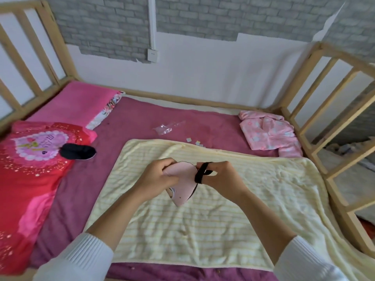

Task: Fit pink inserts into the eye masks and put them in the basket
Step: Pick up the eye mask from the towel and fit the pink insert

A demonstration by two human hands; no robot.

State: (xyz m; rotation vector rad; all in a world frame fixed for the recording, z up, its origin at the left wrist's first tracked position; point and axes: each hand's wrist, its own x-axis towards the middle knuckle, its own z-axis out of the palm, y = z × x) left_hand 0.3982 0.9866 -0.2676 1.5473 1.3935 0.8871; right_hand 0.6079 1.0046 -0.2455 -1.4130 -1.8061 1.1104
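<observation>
Wooden-railed bed [203, 102] with magenta sheet, filling the frame. Pale yellow striped towel blanket [203, 220], centre and lower right. Red printed quilt [30, 179], left edge. Pink floral pyjama top [269, 132], right of centre. Pink fabric eye mask [182, 185], mid-frame, held above the blanket. Left hand [158, 177]: fingers curled closed, pinching the mask's upper left edge. Right hand [221, 175]: fingers closed, black elastic strap [200, 172] looped over them. Black eye mask [78, 152], left, on the quilt's edge.

Wooden slatted bed frame [316, 82], magenta sheet [142, 122]; white wall [203, 67] — peeling grey brick wallpaper [105, 23]
</observation>
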